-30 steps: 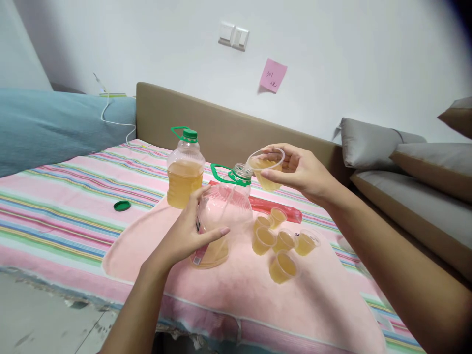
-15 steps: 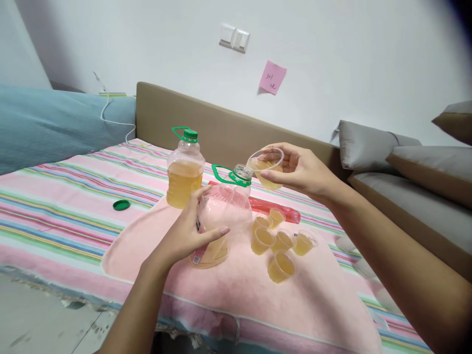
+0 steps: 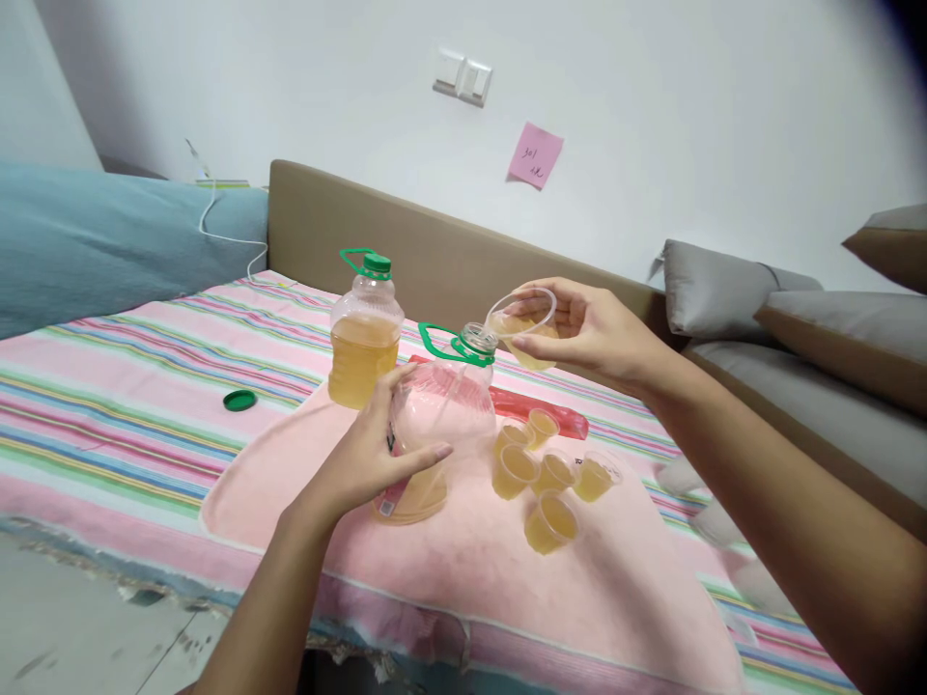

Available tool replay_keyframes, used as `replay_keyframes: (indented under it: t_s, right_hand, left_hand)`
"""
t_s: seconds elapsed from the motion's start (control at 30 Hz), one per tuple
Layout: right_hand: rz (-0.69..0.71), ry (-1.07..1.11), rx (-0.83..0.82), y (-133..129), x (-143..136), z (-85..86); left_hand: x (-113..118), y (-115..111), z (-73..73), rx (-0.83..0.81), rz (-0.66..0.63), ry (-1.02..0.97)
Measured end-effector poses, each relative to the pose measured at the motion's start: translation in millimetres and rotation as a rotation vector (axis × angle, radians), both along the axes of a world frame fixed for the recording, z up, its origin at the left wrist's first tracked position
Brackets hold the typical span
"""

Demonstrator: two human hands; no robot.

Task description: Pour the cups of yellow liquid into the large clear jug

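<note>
My right hand (image 3: 579,328) grips a clear plastic cup (image 3: 532,338) of yellow liquid, tilted left with its rim at the mouth of an uncapped clear jug (image 3: 453,405). A thin stream runs down inside the jug, which has a green handle ring and a little yellow liquid at its bottom. My left hand (image 3: 377,444) is wrapped round the jug's left side. Behind it stands a capped jug (image 3: 362,347), over half full of yellow liquid. Several small cups (image 3: 554,473) of yellow liquid stand to the right of the held jug.
A green cap (image 3: 239,400) lies on the striped cloth at the left. Behind the cups is a red plastic wrapper (image 3: 543,410). Upside-down-looking pale cups (image 3: 714,521) lie at the right, partly behind my forearm. Grey cushions (image 3: 731,290) are piled at the right.
The liquid in the held cup looks slightly lower and the cup a bit more tilted. Both hands stay in nearly the same places.
</note>
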State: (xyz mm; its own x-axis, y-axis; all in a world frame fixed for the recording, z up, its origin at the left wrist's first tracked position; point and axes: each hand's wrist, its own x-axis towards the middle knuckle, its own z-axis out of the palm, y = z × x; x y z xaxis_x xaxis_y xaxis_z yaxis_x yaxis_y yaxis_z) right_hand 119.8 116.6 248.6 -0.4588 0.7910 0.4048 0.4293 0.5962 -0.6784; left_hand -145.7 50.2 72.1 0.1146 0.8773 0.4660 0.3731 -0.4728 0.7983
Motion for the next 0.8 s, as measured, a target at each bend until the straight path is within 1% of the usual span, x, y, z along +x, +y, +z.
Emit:
replay_keyframes:
  t_s: [0.43, 0.8]
  right_hand:
    - [0.045, -0.083, 0.066, 3.6, 2.0, 4.4]
    - [0.02, -0.152, 0.113, 3.0, 1.5, 8.5]
  left_hand:
    - [0.4, -0.3, 0.3, 0.003, -0.003, -0.012]
    - [0.7, -0.3, 0.2, 0.003, -0.003, -0.015]
